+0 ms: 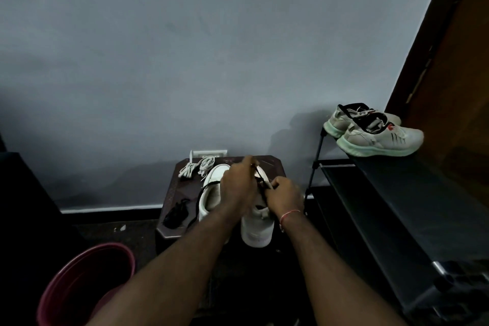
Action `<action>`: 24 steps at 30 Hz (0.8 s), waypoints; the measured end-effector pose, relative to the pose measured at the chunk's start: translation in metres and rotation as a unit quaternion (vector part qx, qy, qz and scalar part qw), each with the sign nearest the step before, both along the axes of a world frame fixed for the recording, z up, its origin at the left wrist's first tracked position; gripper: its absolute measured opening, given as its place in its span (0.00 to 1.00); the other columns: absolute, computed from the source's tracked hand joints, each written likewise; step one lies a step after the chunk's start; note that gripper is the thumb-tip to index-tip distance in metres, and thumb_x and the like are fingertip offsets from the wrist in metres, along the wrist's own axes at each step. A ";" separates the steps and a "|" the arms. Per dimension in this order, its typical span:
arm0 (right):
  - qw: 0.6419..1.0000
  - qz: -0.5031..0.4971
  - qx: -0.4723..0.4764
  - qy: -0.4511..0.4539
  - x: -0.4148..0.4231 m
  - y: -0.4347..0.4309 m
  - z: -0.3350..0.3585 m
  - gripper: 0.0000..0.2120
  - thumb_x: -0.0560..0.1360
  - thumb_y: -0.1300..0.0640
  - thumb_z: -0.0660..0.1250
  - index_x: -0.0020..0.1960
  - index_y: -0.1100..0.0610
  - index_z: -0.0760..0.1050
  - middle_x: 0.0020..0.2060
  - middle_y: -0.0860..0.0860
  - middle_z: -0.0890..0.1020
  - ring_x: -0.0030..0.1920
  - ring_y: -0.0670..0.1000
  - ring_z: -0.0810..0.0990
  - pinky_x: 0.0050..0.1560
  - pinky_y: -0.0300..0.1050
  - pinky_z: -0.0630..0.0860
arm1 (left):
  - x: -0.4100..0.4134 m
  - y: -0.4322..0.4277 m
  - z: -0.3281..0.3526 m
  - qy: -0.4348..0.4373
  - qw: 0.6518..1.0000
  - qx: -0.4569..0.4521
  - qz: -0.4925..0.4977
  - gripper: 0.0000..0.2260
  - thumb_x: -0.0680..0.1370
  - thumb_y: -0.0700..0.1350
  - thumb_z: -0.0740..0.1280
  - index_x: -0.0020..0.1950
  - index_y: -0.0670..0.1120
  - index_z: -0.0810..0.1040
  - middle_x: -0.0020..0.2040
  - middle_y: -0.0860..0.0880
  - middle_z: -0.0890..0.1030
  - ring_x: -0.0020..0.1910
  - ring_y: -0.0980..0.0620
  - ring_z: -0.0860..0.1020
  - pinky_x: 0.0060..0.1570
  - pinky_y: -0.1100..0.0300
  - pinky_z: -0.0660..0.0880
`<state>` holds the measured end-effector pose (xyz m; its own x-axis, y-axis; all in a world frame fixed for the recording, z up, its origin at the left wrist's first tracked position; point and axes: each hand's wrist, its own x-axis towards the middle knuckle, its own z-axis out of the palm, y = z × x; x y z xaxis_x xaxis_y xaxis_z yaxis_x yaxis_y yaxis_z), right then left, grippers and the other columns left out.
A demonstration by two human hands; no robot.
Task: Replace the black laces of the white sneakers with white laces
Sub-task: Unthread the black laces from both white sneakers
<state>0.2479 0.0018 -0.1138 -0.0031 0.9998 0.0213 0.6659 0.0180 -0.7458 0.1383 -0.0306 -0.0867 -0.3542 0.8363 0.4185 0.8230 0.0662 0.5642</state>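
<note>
Two white sneakers stand on a small dark stool. The right sneaker has its heel toward me, and the left sneaker lies beside it. My left hand pinches a black lace pulled up from the right sneaker. My right hand grips the same lace lower down, over the sneaker's tongue. A loose black lace lies bunched on the stool's left side. Two bundled white laces lie at the stool's far left corner.
A dark shoe rack at right carries another pair of pale sneakers on its top shelf. A red bucket stands at lower left. A grey wall with a white socket rises behind the stool.
</note>
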 end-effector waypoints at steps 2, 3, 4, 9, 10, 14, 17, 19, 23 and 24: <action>1.000 0.015 -0.002 -0.010 0.002 0.002 0.000 0.11 0.69 0.51 0.69 0.33 0.54 0.71 0.37 0.52 0.81 0.44 0.59 0.80 0.38 0.42 0.68 | 0.006 -0.001 -0.002 -0.202 0.976 0.078 0.018 0.11 0.76 0.35 0.59 0.50 0.48 0.76 0.45 0.48 0.82 0.47 0.43 0.79 0.47 0.49 0.76; 1.000 0.019 0.002 -0.017 0.001 0.002 0.000 0.11 0.69 0.52 0.69 0.32 0.54 0.70 0.37 0.52 0.81 0.44 0.59 0.79 0.38 0.42 0.68 | 0.010 -0.002 -0.001 -0.255 0.963 0.084 0.023 0.11 0.76 0.33 0.58 0.50 0.46 0.76 0.45 0.49 0.80 0.48 0.44 0.79 0.49 0.50 0.75; 0.999 0.024 0.008 -0.025 0.001 0.002 0.001 0.11 0.69 0.52 0.68 0.32 0.54 0.70 0.38 0.53 0.81 0.45 0.60 0.80 0.38 0.42 0.68 | 0.012 0.000 0.002 -0.273 0.960 0.063 0.015 0.11 0.75 0.33 0.58 0.50 0.45 0.76 0.45 0.49 0.79 0.49 0.44 0.79 0.50 0.52 0.75; 0.996 0.039 0.031 -0.071 -0.003 0.002 -0.003 0.08 0.73 0.54 0.62 0.48 0.52 0.78 0.48 0.55 0.82 0.51 0.61 0.80 0.45 0.45 0.74 | 0.008 0.005 0.035 0.094 0.973 -0.182 -0.104 0.09 0.73 0.45 0.64 0.52 0.47 0.77 0.52 0.46 0.81 0.53 0.43 0.79 0.49 0.53 0.75; 0.996 0.038 0.032 -0.076 -0.004 0.002 -0.003 0.08 0.73 0.55 0.61 0.49 0.51 0.78 0.49 0.54 0.82 0.52 0.61 0.80 0.46 0.46 0.74 | 0.006 0.003 0.039 0.181 0.954 -0.214 -0.107 0.10 0.74 0.47 0.64 0.53 0.47 0.78 0.54 0.45 0.81 0.54 0.42 0.79 0.48 0.54 0.74; 0.994 0.037 0.049 -0.087 -0.010 -0.001 -0.003 0.07 0.71 0.52 0.64 0.47 0.51 0.78 0.46 0.55 0.83 0.50 0.62 0.80 0.47 0.47 0.77 | 0.001 0.001 0.043 0.345 0.905 -0.229 -0.095 0.10 0.77 0.46 0.65 0.56 0.45 0.79 0.56 0.43 0.80 0.54 0.42 0.80 0.43 0.55 0.70; 0.995 0.027 0.047 -0.079 -0.011 -0.002 -0.002 0.05 0.71 0.54 0.63 0.45 0.51 0.77 0.46 0.56 0.82 0.50 0.63 0.80 0.47 0.47 0.76 | -0.008 0.001 0.040 0.348 0.899 -0.245 -0.101 0.10 0.78 0.45 0.64 0.57 0.45 0.77 0.57 0.42 0.79 0.55 0.41 0.79 0.42 0.55 0.67; 0.996 0.024 0.040 -0.070 -0.010 -0.002 -0.002 0.05 0.71 0.54 0.63 0.44 0.52 0.77 0.45 0.56 0.82 0.49 0.63 0.79 0.46 0.47 0.76 | -0.011 0.000 0.038 0.340 0.901 -0.249 -0.108 0.09 0.78 0.44 0.63 0.57 0.45 0.77 0.57 0.42 0.79 0.56 0.40 0.79 0.42 0.54 0.67; 0.998 0.024 0.026 -0.051 -0.012 -0.003 -0.002 0.05 0.69 0.52 0.64 0.41 0.52 0.75 0.43 0.54 0.82 0.48 0.61 0.80 0.44 0.46 0.75 | -0.020 -0.001 0.034 0.276 0.930 -0.208 -0.122 0.06 0.77 0.45 0.64 0.52 0.49 0.78 0.53 0.45 0.80 0.53 0.41 0.79 0.42 0.55 0.69; 0.999 0.022 0.019 -0.041 -0.012 -0.003 -0.003 0.05 0.68 0.51 0.64 0.40 0.52 0.75 0.42 0.53 0.82 0.47 0.61 0.80 0.43 0.45 0.75 | -0.024 0.001 0.031 0.239 0.943 -0.192 -0.127 0.05 0.77 0.43 0.64 0.51 0.48 0.77 0.52 0.46 0.79 0.52 0.42 0.78 0.43 0.55 0.70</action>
<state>0.2363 -0.0010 -0.1170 -0.0512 0.9971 0.0569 0.7220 0.0764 -0.6876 0.1144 -0.0294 -0.0554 0.0309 0.9912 0.1288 0.9941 -0.0438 0.0987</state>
